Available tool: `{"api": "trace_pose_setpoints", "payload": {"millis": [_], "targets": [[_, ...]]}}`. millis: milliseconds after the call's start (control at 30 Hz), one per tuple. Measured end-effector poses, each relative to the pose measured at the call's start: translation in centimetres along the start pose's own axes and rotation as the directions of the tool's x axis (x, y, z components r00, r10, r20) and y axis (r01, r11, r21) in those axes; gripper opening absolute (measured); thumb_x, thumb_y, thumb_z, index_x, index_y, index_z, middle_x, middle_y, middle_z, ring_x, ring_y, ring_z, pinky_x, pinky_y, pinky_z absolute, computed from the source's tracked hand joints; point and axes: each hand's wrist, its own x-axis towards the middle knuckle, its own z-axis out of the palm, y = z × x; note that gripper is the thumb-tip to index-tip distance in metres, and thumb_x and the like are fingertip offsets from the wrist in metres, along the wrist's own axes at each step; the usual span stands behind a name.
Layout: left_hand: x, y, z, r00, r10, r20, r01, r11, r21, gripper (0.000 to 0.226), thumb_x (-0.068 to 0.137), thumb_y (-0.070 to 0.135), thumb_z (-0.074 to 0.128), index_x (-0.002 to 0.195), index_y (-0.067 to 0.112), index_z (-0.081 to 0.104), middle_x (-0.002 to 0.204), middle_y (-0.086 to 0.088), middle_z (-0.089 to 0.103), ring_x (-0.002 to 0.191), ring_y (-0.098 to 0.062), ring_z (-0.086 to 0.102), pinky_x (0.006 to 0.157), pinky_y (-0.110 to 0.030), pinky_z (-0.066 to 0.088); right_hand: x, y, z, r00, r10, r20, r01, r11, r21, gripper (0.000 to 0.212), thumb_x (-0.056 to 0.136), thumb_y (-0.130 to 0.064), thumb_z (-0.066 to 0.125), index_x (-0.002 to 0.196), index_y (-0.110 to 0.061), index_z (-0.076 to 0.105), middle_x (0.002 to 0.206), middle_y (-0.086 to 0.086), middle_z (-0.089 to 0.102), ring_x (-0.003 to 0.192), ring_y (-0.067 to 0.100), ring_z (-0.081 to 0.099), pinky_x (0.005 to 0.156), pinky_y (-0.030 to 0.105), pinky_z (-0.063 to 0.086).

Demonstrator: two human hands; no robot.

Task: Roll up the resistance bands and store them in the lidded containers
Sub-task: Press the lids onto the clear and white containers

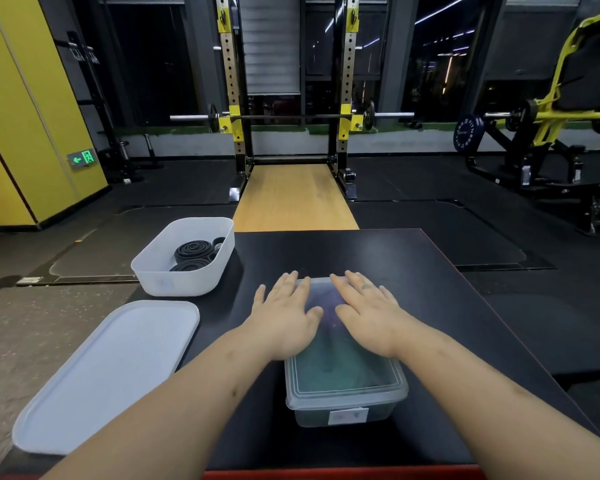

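A translucent lidded container (pixel 347 393) stands on the black table (pixel 447 306) in front of me, with dim green and purple shapes showing through its lid. My left hand (pixel 284 317) and my right hand (pixel 368 313) lie flat on the far half of that lid, fingers straight and spread. To the left, an open white container (pixel 184 282) holds rolled black resistance bands (pixel 193 251). Its loose white lid (pixel 108 372) lies flat on the table's near left corner.
The table's red front edge (pixel 326 474) runs below my arms. Beyond the table a wooden platform (pixel 293 199) leads to a squat rack with a barbell (pixel 291 116). A yellow wall (pixel 25 116) stands left and a yellow weight machine (pixel 551 109) right.
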Motion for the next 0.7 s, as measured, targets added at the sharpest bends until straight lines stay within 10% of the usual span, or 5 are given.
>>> {"api": "trace_pose_setpoints", "payload": {"millis": [700], "targets": [[-6.4,2.1,2.7,0.997,-0.063,-0.034,0.062,0.997,-0.042,0.063,0.107,0.051,0.015,0.163,0.031,-0.008,0.169,-0.003,-0.023,0.155,-0.015,-0.022,0.125,-0.051,-0.012,-6.0,-1.1,2.5,0.994,0.058,-0.092,-0.057,0.998,0.012,0.062,0.105,-0.036,0.023,0.163,-0.042,0.003,0.174,-0.004,-0.009,0.158,0.011,-0.014,0.129,0.046,-0.006]]}}
